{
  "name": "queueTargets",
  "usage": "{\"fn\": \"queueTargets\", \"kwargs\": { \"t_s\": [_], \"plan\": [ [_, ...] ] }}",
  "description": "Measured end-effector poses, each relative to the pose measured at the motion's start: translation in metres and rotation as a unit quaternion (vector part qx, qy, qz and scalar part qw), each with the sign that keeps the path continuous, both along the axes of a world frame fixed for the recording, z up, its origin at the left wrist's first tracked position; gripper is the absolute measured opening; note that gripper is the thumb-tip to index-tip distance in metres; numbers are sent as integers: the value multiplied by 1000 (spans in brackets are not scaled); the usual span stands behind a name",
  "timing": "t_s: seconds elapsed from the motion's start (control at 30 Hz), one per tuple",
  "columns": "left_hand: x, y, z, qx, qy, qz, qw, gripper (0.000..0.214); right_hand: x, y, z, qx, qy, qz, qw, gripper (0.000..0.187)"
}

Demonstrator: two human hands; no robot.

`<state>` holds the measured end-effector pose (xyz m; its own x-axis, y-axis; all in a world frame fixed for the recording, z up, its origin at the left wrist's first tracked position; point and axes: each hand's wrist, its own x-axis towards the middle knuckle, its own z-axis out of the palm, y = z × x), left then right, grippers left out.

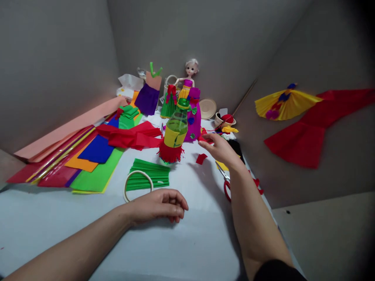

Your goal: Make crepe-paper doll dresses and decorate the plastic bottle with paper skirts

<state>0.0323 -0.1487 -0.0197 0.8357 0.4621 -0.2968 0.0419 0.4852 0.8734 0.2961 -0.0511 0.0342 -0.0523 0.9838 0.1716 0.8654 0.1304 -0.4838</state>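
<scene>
The left grip (158, 207) lay loosely curled and empty on the counter (199, 249) beside a tape roll (137, 171); the right grip (219, 150) hung open, holding nothing, near a bottle (178, 130).

Bright, even light; soft shadows beside the left hand (158, 207) and right hand (222, 150); wide-angle bending, dark right corners, mostly sharp.

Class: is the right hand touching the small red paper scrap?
Apart: the head view shows white table surface between the right hand and the red paper scrap.
</scene>
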Motion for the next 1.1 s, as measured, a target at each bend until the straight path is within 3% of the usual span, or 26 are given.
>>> {"fn": "queueTargets", "kwargs": {
  "t_s": [0.1, 0.2, 0.3, 0.43, 0.9, 1.1],
  "plan": [
    [0, 0, -1, 0, -3, -3, 1000, 31, -23, -11, 22, 56, 138, 79, 986, 52],
    [-1, 0, -3, -1, -11, -4, 1000, 31, -48, -13, 39, 105, 181, 132, 969, 67],
    [-1, 0, -4, 4, -13, -4, 1000, 30, -70, -6, 47, 134, 203, 135, 961, 69],
    [-1, -1, -4, 5, -12, -2, 1000, 31, -88, 9, 49, 135, 225, 124, 957, 56],
    [0, 0, -6, -3, -20, -2, 1000, 31, -75, 17, 60, 96, 270, 178, 941, 52],
    [0, 1, -4, -12, -15, -3, 1000, 33, -81, 21, 58, 89, 314, 205, 923, 38]
  ]
}}
